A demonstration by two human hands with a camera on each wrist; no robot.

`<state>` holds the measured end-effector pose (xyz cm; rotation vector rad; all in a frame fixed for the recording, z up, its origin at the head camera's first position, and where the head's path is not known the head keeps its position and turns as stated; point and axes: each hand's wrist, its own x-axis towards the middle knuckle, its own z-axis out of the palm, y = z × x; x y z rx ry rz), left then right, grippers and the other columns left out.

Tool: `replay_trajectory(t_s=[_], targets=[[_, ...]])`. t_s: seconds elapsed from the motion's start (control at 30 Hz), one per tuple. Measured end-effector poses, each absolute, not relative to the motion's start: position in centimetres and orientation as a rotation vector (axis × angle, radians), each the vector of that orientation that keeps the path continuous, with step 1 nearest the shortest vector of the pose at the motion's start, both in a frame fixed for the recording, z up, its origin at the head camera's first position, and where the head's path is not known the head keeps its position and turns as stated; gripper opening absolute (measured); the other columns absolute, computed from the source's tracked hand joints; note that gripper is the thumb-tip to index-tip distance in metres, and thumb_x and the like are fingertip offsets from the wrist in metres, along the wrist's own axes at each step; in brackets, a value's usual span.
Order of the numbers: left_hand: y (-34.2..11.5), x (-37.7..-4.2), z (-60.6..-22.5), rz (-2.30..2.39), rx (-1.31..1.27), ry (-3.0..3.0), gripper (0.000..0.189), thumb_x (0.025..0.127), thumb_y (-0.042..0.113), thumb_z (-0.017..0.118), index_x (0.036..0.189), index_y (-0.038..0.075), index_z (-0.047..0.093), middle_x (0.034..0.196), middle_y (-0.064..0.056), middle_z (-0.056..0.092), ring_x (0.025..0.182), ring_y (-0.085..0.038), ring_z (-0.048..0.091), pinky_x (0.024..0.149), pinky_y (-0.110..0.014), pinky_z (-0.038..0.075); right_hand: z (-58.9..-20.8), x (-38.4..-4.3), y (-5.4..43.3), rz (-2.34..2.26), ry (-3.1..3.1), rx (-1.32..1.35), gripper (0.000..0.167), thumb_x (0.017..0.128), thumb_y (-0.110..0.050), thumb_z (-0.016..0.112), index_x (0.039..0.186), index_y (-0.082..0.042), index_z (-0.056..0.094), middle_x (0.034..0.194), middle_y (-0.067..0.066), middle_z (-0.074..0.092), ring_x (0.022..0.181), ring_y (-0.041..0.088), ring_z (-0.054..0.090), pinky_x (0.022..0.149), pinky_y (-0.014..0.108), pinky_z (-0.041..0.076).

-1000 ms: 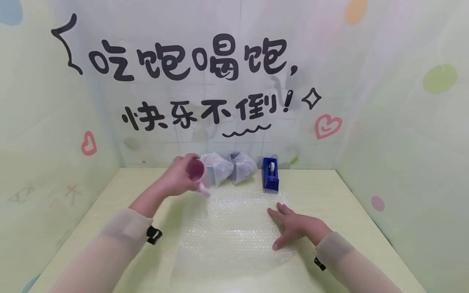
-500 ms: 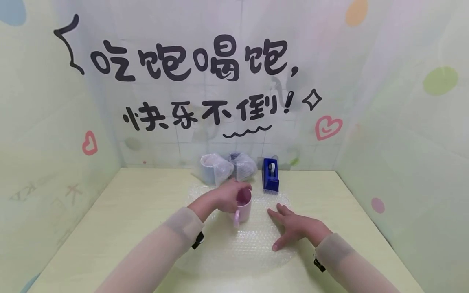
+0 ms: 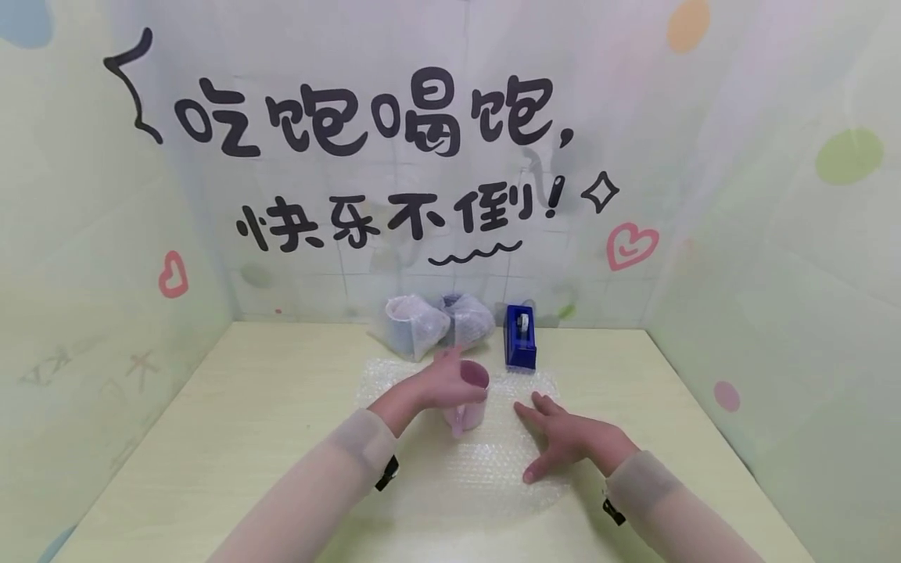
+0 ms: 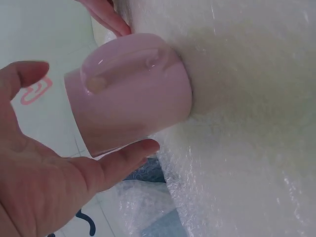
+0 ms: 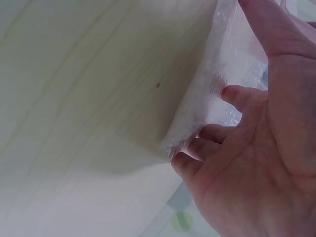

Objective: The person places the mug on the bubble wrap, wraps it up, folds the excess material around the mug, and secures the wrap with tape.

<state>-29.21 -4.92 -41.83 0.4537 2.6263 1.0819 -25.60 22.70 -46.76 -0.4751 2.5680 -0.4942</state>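
Note:
A pink mug (image 3: 473, 413) stands upright on a sheet of bubble wrap (image 3: 493, 465), its handle toward the near side. My left hand (image 3: 439, 383) is around the mug's rim; the left wrist view shows the thumb (image 4: 34, 73) apart from the mug (image 4: 133, 96) and the other fingers extended along its far side. With spread fingers, my right hand (image 3: 566, 434) rests on the right edge of the bubble wrap. In the right wrist view the fingertips touch the sheet's lifted edge (image 5: 197, 106).
Behind the sheet stand two bubble-wrapped cups, one light blue (image 3: 411, 328) and one dark (image 3: 468, 320). A blue tape dispenser (image 3: 521, 336) stands to their right, at the sheet's far edge. Printed walls enclose the pale wooden table (image 3: 281, 391) at the back and sides.
My left hand has carried the pink mug rightward from the left onto the bubble wrap, then its thumb has come away from the mug. The right hand has stayed put.

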Motion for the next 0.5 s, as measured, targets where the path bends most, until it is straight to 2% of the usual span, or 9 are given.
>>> replay_trajectory(t_s=[0.1,0.2,0.33,0.5], targets=[[-4.9,-28.7,-42.3,1.154,0.400,2.658,0.121,0.080,0.025,0.095,0.167,-0.013,0.020,0.154,-0.035,0.052,0.139,-0.044,0.059,0.121,-0.057,0.050,-46.7,-25.5,22.7,-0.499,2.567,-0.473,0.126,0.078,-0.052,0.097,0.176,-0.021,0.024,0.185,0.022,0.003,0.170,0.049,0.005,0.128,0.080,0.022],[-4.9,-28.3,-42.7,1.171,0.419,2.701,0.109,0.076,0.015,0.098,0.159,-0.015,0.034,0.134,-0.029,0.066,0.123,-0.038,0.067,0.112,-0.052,0.057,-46.7,-25.4,22.6,-0.515,2.557,-0.458,0.126,0.077,-0.051,0.097,0.176,-0.021,0.025,0.185,0.021,0.003,0.170,0.049,0.005,0.128,0.080,0.021],[-4.8,-27.7,-43.0,1.186,0.440,2.706,0.090,0.075,0.012,0.098,0.146,-0.010,0.048,0.125,-0.024,0.070,0.115,-0.036,0.070,0.105,-0.051,0.061,-46.6,-25.3,22.5,-0.516,2.552,-0.464,0.125,0.078,-0.050,0.097,0.176,-0.021,0.025,0.185,0.022,0.003,0.170,0.050,0.004,0.129,0.079,0.021],[-4.7,-27.2,-43.4,1.224,0.396,2.712,0.088,0.075,0.015,0.097,0.144,-0.010,0.048,0.123,-0.025,0.071,0.114,-0.036,0.071,0.103,-0.051,0.062,-46.5,-25.4,22.6,-0.514,2.556,-0.471,0.124,0.079,-0.049,0.097,0.176,-0.021,0.025,0.185,0.022,0.003,0.170,0.049,0.004,0.129,0.079,0.021]])
